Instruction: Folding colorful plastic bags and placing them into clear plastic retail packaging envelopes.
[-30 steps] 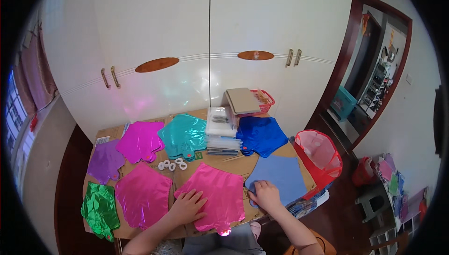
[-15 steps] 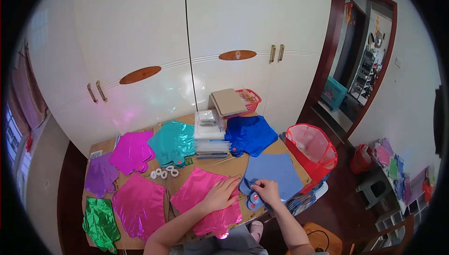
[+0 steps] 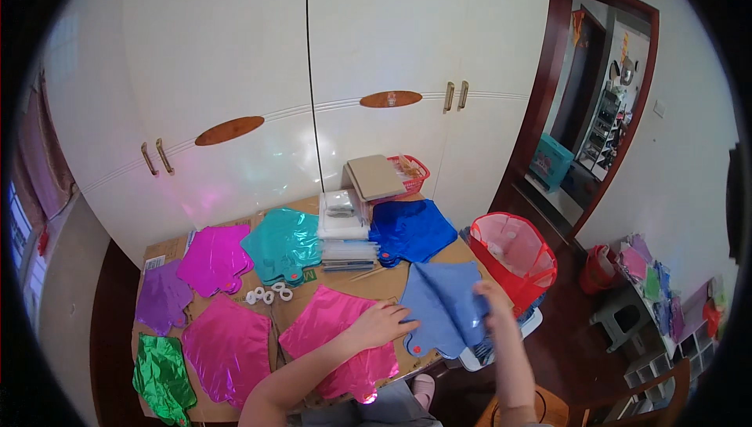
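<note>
The right hand [image 3: 495, 302], clamped on the pale blue sheet [image 3: 442, 295], now lifts it, likely separating layers; the left hand [image 3: 379, 325] rests unclosed.

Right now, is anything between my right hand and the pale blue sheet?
Nothing visible stands between them: your right hand is right at the right edge of the pale blue sheet.
</note>
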A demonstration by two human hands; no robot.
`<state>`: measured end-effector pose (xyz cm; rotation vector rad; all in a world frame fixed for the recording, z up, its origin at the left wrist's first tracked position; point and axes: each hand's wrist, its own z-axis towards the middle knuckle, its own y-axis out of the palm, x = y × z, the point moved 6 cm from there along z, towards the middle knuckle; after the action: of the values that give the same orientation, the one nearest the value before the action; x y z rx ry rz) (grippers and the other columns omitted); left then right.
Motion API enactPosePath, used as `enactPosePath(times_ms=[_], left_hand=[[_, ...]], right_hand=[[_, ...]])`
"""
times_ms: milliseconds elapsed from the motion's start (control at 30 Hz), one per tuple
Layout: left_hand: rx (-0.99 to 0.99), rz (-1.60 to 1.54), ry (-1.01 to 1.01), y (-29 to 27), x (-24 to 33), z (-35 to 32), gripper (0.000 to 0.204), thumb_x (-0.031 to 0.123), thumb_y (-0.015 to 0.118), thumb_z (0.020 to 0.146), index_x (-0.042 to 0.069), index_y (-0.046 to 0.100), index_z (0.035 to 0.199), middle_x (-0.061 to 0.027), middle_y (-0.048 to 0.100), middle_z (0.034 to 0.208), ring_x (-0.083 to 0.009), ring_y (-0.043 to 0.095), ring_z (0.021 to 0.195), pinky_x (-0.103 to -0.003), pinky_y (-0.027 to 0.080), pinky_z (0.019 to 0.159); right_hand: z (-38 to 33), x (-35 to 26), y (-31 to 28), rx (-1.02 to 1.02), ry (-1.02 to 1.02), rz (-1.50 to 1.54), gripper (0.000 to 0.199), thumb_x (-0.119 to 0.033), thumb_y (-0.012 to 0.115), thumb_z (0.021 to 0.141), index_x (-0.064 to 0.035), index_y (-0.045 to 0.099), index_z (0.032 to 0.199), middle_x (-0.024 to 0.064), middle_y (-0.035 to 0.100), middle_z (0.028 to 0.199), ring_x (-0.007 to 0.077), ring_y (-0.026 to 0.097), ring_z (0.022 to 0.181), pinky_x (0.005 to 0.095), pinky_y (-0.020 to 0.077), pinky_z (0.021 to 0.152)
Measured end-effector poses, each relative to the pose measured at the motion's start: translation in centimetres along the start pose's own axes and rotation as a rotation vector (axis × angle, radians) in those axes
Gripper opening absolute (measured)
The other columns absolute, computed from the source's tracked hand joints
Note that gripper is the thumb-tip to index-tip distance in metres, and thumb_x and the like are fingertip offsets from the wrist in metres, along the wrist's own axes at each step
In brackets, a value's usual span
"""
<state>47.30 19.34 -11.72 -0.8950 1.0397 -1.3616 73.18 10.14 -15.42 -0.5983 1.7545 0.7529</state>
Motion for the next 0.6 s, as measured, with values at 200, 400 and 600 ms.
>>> enactPosePath(times_ms=[200,400,600], left_hand=[[0.002,0.067,0.006,0.6,0.2,0.6,0.033,0.029,0.054,0.087,0.025,0.06,0.119,-0.0055,0.059,0.114,-0.0198,0.058,0.108,-0.034,0.042,0.089],[-0.152,-0.058,-0.126,1.2,-1.5,1.4,0.033,0.039,0.061,0.081,0.021,0.064,0.109,-0.0022,0.061,0.104,-0.018,0.06,0.097,-0.036,0.041,0.082],[-0.348,0.032,-0.106,0.8,-1.7,3.6,0.035,0.042,0.067,0.076,0.019,0.066,0.103,-0.0025,0.059,0.1,-0.0209,0.059,0.094,-0.038,0.042,0.076]], right_hand=[[2.4,-17.3,-14.5,0.513,-0.771,-0.137,0.006,-0.01,0.061,0.087,-0.0051,0.059,0.089,0.0022,0.061,0.083,0.0132,0.057,0.072,0.0282,0.0467,0.069],[0.1,-25.4,3.4,0.621,-1.39,-0.962,0.009,-0.001,0.049,0.091,-0.003,0.056,0.096,0.0121,0.06,0.093,0.0303,0.062,0.086,0.0338,0.0479,0.078],[3.5,-33.4,5.1,0.787,-1.399,-0.908,0.019,0.001,0.05,0.085,-0.0078,0.062,0.096,0.0124,0.06,0.097,0.0336,0.061,0.089,0.0393,0.0495,0.075]])
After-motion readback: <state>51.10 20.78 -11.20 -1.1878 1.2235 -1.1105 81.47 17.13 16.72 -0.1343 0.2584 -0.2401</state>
